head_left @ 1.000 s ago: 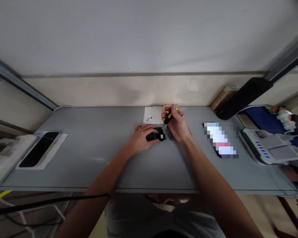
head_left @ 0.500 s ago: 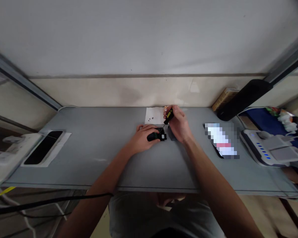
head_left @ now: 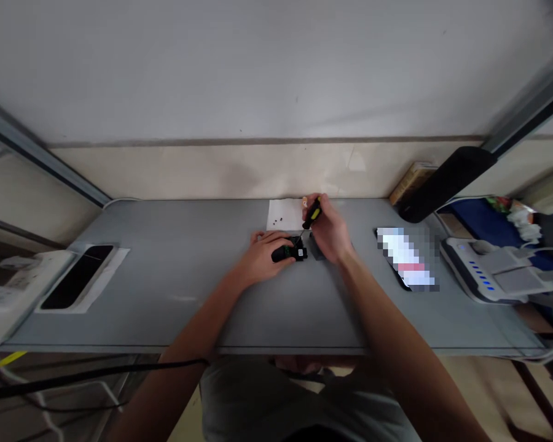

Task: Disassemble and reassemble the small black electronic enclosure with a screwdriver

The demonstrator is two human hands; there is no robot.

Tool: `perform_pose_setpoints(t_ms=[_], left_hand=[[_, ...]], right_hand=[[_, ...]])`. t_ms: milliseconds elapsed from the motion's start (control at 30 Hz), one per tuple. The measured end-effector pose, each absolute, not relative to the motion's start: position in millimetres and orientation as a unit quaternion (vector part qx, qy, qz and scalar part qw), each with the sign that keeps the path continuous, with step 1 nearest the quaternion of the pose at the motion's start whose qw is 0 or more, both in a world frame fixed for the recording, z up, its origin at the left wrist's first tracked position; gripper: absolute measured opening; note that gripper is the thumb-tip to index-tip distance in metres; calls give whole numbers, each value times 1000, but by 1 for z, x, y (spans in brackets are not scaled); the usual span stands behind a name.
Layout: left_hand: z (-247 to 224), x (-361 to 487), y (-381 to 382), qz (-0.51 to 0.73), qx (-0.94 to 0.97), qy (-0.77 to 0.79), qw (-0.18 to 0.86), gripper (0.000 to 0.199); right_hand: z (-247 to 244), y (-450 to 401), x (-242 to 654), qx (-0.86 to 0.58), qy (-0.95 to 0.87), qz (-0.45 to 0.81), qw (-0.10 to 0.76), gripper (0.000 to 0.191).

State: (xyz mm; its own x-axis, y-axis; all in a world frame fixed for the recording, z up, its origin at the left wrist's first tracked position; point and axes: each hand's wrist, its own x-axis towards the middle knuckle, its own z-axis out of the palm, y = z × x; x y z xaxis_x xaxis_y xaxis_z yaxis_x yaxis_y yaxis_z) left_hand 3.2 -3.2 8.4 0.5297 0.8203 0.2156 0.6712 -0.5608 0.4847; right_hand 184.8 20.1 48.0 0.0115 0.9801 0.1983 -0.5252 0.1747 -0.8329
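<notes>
My left hand (head_left: 263, 260) is closed around a small black electronic device (head_left: 283, 253) and holds it down on the grey table. Bits of green circuit board show in its opened body, and a white label sits at its right end. A black and yellow screwdriver (head_left: 312, 213) is gripped in my right hand (head_left: 332, 232). Its thin shaft slants down to the left, with the tip in the device; the exact contact point is too small to make out. Under my right hand lies a flat dark piece (head_left: 317, 247), partly hidden.
Several tiny dark parts, perhaps screws, lie on white paper (head_left: 283, 209) behind the device. A lit phone (head_left: 408, 261) and a power strip (head_left: 479, 270) are on the right, near a black cylinder (head_left: 447, 184). Another phone (head_left: 78, 276) rests at the left.
The view has shifted slightly. My right fingers sit a little differently on the screwdriver handle, whose tip stays in the device. My left hand has kept its hold.
</notes>
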Motion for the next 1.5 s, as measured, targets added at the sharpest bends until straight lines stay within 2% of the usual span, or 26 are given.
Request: perform_pose_setpoints(t_ms=[233,567,700,833,967,1133,1300,1500], left_hand=[[8,2,-3,218,858,429,180,20],[5,1,-1,219,860,425,178,19],[6,1,-1,213,862,423,179,19],[9,1,-2,213,864,422,173,19],[7,1,-2,221,863,421,173,20],[6,0,-2,224,863,421,167,20],[6,0,-2,217,862,424,173,19],[5,0,-1,221,862,423,171,18]], right_hand=[[46,19,188,-343,-447,522,641,58],[49,19,190,-310,-432,554,640,45],[47,18,192,-310,-427,557,641,57],[46,20,189,-337,-450,512,649,61],[49,21,188,-326,-424,539,651,56],[48,22,193,-312,-408,565,646,42],[41,23,193,-333,-421,527,659,56],[44,23,190,-325,-443,519,654,56]])
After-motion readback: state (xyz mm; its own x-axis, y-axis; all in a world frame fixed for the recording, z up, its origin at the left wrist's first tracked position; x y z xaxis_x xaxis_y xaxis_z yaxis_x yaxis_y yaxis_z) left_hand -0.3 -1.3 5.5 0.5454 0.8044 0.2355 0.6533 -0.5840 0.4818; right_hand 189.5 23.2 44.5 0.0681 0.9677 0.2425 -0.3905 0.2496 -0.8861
